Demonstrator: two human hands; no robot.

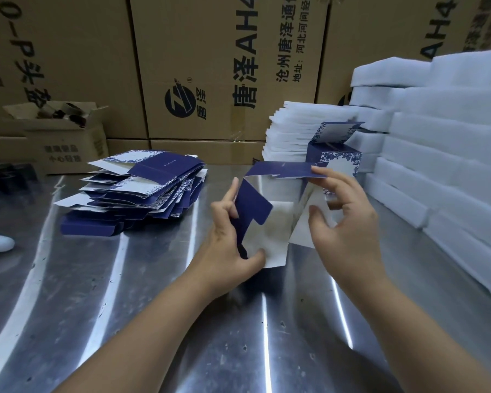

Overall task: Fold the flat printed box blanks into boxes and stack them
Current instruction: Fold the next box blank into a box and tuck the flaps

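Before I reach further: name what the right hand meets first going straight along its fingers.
The half-folded box, which the right hand pinches by its top flap; behind that, probably the standing finished box, depth unclear.

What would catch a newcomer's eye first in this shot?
Front and centre, the left hand and right hand grip a half-folded blue-and-white box blank over the shiny metal table. To its left lies a messy pile of flat blanks; behind it stands one folded box, with white foam sheets stacked along the right.
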